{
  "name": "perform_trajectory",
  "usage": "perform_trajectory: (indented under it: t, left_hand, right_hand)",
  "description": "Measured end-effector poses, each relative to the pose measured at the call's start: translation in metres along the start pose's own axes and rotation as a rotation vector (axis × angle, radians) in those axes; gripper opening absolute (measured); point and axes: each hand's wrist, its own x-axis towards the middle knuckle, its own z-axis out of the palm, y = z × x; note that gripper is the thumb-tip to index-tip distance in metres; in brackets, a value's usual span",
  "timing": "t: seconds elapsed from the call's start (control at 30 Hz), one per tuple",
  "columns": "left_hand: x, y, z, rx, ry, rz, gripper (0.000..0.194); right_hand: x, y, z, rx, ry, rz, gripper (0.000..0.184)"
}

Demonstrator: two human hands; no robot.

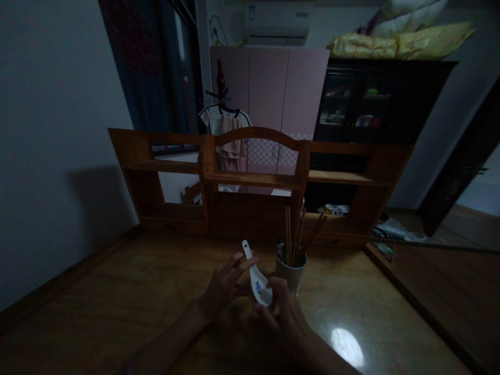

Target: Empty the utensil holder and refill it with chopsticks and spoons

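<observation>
Between my two hands is a white soup spoon (257,278) with a blue pattern in its bowl and a hole near the handle's end. It is held above the wooden table, handle pointing away from me and a little left. My left hand (228,281) is closed on the handle side, one finger lying across the handle. At the bowl's right edge, my right hand (287,307) grips with thumb and fingers. Just beyond the right hand stands a light-coloured cup (289,272) holding several wooden chopsticks (300,234), which lean in different directions.
The wooden table (164,281) has a shelf unit (253,179) along its back edge. A wall (58,156) borders the left side. Light reflects off the tabletop at the lower right. Pink wardrobe doors (269,88) and a dark cabinet (375,99) stand farther back.
</observation>
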Motion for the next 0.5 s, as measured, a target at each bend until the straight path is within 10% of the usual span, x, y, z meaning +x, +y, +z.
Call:
perform_trajectory:
  t: [0.5]
  left_hand:
    - [-0.0004, 0.0, -0.0009, -0.02, -0.009, 0.002, 0.059]
  right_hand:
    - [-0.0006, 0.0057, 0.0014, -0.018, -0.078, 0.015, 0.021]
